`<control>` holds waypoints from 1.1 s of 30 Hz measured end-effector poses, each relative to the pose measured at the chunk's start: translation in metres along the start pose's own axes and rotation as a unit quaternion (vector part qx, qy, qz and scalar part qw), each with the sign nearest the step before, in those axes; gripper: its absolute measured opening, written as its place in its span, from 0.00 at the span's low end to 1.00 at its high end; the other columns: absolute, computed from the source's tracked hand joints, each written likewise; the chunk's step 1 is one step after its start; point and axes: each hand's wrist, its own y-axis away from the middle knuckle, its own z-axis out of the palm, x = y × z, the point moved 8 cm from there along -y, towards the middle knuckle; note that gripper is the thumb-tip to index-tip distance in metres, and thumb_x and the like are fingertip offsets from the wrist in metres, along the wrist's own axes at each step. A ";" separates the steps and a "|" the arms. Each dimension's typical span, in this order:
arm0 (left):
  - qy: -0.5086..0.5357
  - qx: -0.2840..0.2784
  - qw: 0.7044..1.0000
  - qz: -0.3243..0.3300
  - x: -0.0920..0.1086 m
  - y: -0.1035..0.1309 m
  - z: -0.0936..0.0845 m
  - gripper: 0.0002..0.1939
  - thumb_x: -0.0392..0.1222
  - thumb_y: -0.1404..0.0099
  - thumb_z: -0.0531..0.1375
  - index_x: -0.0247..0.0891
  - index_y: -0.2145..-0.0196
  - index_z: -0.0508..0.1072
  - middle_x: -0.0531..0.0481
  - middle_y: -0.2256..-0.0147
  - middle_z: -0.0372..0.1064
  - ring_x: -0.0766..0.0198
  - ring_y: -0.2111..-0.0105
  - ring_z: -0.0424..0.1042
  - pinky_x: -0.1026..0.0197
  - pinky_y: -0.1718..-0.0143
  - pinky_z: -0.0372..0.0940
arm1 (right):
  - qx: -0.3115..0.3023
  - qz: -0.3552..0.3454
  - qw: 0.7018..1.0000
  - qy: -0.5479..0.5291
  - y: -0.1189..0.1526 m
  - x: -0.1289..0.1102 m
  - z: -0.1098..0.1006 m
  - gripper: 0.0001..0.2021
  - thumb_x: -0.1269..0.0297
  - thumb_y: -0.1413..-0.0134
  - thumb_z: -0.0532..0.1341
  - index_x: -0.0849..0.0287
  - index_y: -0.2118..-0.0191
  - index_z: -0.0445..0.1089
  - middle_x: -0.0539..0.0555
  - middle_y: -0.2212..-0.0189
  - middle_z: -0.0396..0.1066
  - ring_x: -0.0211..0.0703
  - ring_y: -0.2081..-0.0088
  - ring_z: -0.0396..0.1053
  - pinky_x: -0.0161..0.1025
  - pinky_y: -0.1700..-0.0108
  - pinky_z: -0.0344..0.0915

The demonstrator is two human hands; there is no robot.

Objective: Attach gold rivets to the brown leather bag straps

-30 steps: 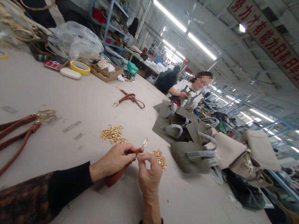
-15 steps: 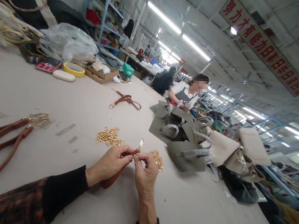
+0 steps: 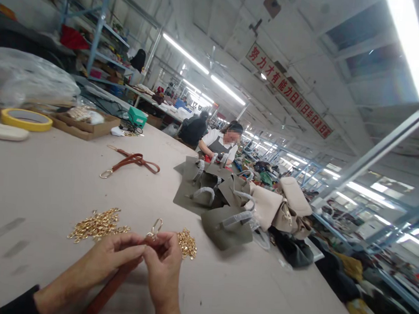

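Observation:
A brown leather strap [image 3: 111, 286] runs up from the bottom of the view into my hands, with a gold snap hook [image 3: 156, 228] standing out at its far end. My left hand [image 3: 109, 257] is closed round the strap, thumb and forefinger pinching near the hook. Fingertips of my right hand [image 3: 163, 268] meet them there, closed on the strap end just below the hook; any small part between the fingers is hidden. One pile of small gold fittings [image 3: 97, 225] lies beyond my left hand, and a smaller gold pile [image 3: 187, 244] is just beyond my right.
Farther up the table [image 3: 229, 291] lies a brown looped strap [image 3: 133, 162]. Yellow tape [image 3: 26, 119] and a cardboard box [image 3: 90, 127] stand at the left. Grey-green bag pieces [image 3: 226, 224] and beige bags [image 3: 268, 205] cover the right side; a co-worker [image 3: 220, 143] sits behind them.
My view has swung right, so the table things sit farther left. The hook has turned from pointing away edge-on to showing its loop, and both hands are closer together at the strap end.

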 end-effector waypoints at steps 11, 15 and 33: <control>0.020 0.000 1.000 -0.015 0.004 0.001 0.000 0.28 0.66 0.43 0.68 0.33 0.68 0.76 0.50 0.77 0.60 0.62 0.77 0.56 0.64 0.76 0.50 | -0.024 -0.015 0.999 0.022 0.002 -0.002 0.004 0.13 0.62 0.49 0.68 0.61 0.61 0.68 0.56 0.64 0.73 0.47 0.61 0.71 0.41 0.57 0.67; -0.013 0.035 0.999 0.025 0.019 0.005 -0.005 0.25 0.65 0.41 0.67 0.37 0.65 0.77 0.48 0.71 0.67 0.57 0.71 0.65 0.63 0.70 0.60 | 0.002 0.013 1.000 -0.018 -0.001 0.008 0.003 0.21 0.53 0.51 0.70 0.63 0.58 0.69 0.59 0.62 0.73 0.49 0.60 0.71 0.42 0.57 0.68; -0.051 0.097 0.990 0.086 0.022 0.009 -0.001 0.17 0.56 0.43 0.66 0.40 0.65 0.78 0.49 0.66 0.73 0.50 0.61 0.73 0.65 0.62 0.70 | -0.102 0.068 0.980 -0.158 0.009 0.019 0.039 0.18 0.55 0.47 0.66 0.67 0.58 0.76 0.59 0.65 0.73 0.50 0.60 0.70 0.41 0.54 0.67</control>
